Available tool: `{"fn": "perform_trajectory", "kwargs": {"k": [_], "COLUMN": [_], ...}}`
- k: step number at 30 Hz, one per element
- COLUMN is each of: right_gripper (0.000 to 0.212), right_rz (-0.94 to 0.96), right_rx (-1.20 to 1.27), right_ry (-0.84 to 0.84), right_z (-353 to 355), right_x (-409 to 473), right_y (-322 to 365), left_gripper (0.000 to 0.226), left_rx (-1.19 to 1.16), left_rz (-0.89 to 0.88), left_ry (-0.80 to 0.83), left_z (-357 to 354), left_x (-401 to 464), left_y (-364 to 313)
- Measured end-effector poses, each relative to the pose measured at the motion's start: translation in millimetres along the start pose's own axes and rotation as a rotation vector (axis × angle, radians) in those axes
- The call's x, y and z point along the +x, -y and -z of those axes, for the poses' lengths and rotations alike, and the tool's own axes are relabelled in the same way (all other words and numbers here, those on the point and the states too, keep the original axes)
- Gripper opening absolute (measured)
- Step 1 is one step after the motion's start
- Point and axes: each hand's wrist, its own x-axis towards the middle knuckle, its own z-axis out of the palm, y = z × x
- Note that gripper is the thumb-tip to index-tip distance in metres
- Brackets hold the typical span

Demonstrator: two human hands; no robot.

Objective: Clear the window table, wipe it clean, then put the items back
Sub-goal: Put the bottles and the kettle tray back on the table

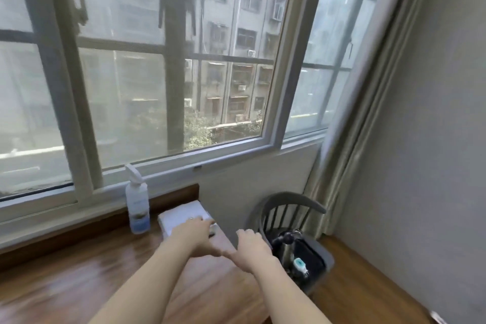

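Hands reach together at the wooden window table's (79, 279) far right corner: my left hand (196, 231) lies flat-fingered on the white rectangular box (181, 216); my right hand (249, 241) hovers relaxed, empty. Box looks stiff, light; I'd grip both short ends.
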Motion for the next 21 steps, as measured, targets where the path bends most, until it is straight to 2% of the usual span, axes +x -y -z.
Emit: {"fn": "perform_trajectory", "kwargs": {"k": [9,14,21], "right_gripper": [0.078,0.079,0.075], "right_rz": [-0.195,-0.322,-0.432], "right_rx": [0.13,0.173,0.183], "right_ry": [0.027,0.057,0.07], "right_z": [7.7,5.5,20.9], "right_x": [10.9,33.0,57.8], "right_y": [-146.8,-207.0,-282.0], "left_gripper": [0.09,0.083,0.087], "left_rx": [-0.029,-0.018,-0.014], "left_rz": [-0.084,-0.149,-0.237], "left_ry": [0.101,0.157,0.202], "left_z": [-43.1,-61.9,-84.8], "left_x": [68.6,122.7,196.5], "left_y": [-123.5,-167.9,-235.5]}}
